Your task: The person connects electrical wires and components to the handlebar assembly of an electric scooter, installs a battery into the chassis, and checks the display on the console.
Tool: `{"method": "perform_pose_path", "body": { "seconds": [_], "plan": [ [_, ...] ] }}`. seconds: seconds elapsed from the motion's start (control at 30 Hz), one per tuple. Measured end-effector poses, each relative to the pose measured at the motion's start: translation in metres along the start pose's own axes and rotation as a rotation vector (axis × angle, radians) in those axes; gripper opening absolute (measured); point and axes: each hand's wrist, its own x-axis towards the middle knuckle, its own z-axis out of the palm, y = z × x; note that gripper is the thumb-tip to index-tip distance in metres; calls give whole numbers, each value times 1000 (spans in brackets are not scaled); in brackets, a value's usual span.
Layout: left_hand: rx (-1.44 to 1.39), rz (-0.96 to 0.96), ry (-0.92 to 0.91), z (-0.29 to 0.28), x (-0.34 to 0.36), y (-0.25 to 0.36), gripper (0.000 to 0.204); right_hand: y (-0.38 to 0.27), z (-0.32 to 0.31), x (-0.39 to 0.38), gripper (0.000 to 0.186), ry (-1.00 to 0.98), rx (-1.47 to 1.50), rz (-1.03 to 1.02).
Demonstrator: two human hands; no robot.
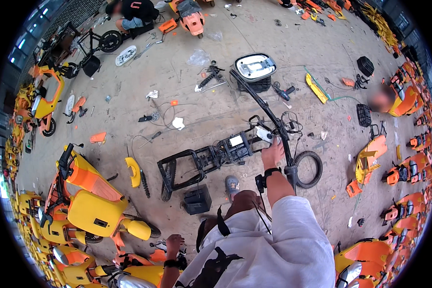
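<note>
Shirt; frame beside right hand

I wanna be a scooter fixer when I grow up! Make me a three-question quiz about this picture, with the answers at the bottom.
1. Which of the person's hands is nearest the bare black frame, left or right?
2. Where in the picture is the loose black tire?
A) Left of the frame
B) Right of the frame
C) On top of a yellow seat
3. True or false: the big scooter on the left, near the frame, is yellow and orange.

Key:
1. The right hand.
2. B.
3. True.
</note>
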Motion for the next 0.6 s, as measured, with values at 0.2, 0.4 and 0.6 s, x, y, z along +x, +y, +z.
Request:
{"method": "perform_pose_path", "body": {
  "seconds": [0.2, 0.4, 0.6],
  "plan": [
    [139, 65, 79, 27, -31, 78, 16, 31, 47, 12, 45, 46, 176, -204],
    [358, 155, 8, 44, -25, 89, 20, -10, -56, -66, 32, -445, 870, -147],
    [393, 293, -105, 61, 6, 121, 20, -19, -180, -69, 27, -390, 1239, -122]
  ]
}}
